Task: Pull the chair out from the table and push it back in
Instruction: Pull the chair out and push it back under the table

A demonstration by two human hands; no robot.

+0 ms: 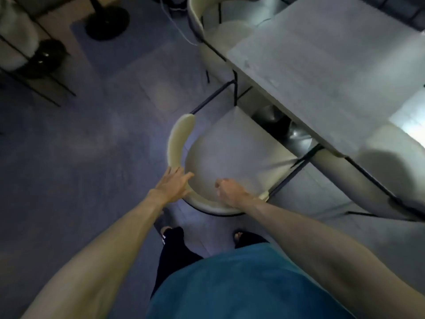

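A cream chair with a curved backrest and thin black legs stands below me, its seat front tucked just under the edge of the grey table. My left hand lies flat on the left part of the curved backrest, fingers spread. My right hand is curled over the backrest's right part, fingers wrapped around the rim. The image is blurred.
A second cream chair stands further along the table's side, and a third sits at the right. A black round stand base and a dark-framed shelf are at the upper left. Grey-blue floor spreads to the left.
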